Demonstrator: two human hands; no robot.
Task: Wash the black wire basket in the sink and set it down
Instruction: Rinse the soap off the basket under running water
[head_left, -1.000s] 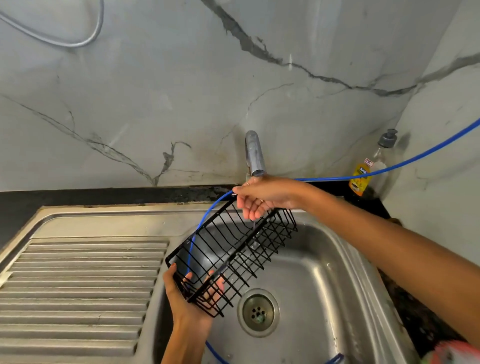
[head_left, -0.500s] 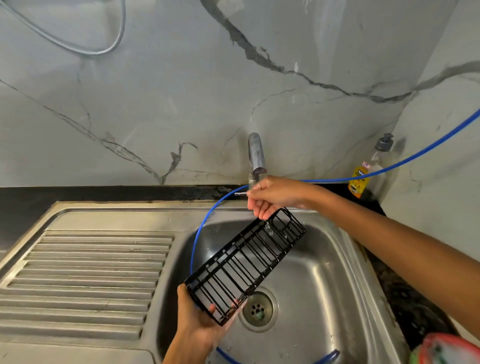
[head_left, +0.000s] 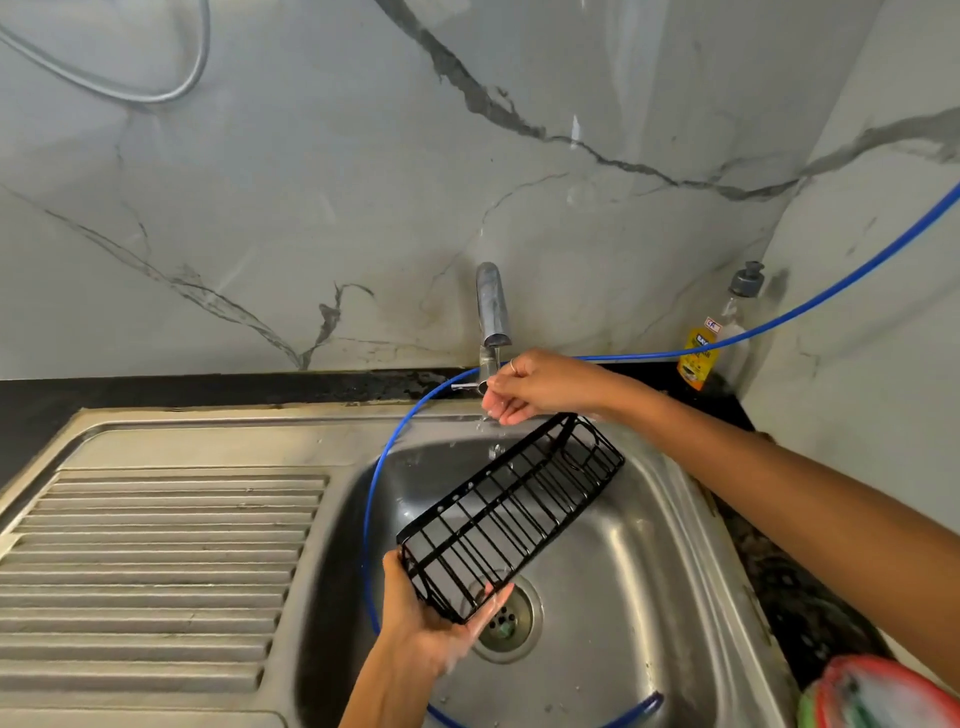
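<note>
Black wire basket (head_left: 511, 517) is tilted over the sink (head_left: 670, 525), long axis running from near-left up to far-right toward the tap (head_left: 492, 312). My left hand (head_left: 441, 618) cups the low near end, fingers curled under and thumb on the rim. My right hand (head_left: 535, 387) is off the basket, just above its far end, fingers loosely bent at the tap handle in the trickle. Right is nearer that far end, I reckon, for the next grab.

Black wire basket (head_left: 511, 514), blue hose (head_left: 810, 306), grey-veined marble wall (head_left: 363, 182) (glossy)
</note>
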